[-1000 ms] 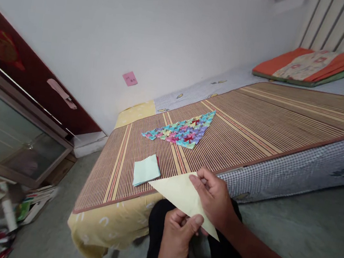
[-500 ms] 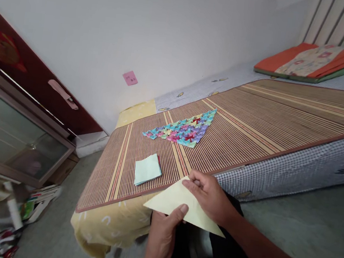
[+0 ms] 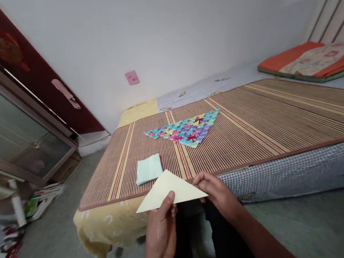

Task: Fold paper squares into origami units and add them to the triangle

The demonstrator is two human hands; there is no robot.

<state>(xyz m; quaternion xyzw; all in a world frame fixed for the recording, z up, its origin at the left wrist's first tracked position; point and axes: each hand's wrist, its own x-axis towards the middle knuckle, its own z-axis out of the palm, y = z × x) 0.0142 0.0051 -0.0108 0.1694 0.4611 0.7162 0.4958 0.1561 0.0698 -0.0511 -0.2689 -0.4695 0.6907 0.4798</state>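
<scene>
My left hand [image 3: 164,225] pinches a pale yellow sheet of paper [image 3: 172,188], its thumb flat on top and the other fingers underneath. The paper is folded into a triangle with its peak pointing away from me. At the triangle's right corner is my right hand [image 3: 214,189], fingers curled against the paper; the fingertips behind it are partly hidden. Just beyond the paper lies a small stack of pale green square sheets [image 3: 149,169], with a bit of red at its edge. Farther back rests a colourful triangular piece [image 3: 186,127] made of many folded paper parts.
A striped bamboo mat [image 3: 235,133] covers the bed in front of me. Folded orange and green bedding [image 3: 314,59] sits at the far right. To the left are a glass-fronted cabinet [image 3: 17,125] and clutter on the floor. A pink note [image 3: 132,77] is on the wall.
The folded paper has turned counterclockwise, its right corner swinging up and its peak now farther left. My right hand has shifted from the peak to the right corner. The left hand keeps its pinch.
</scene>
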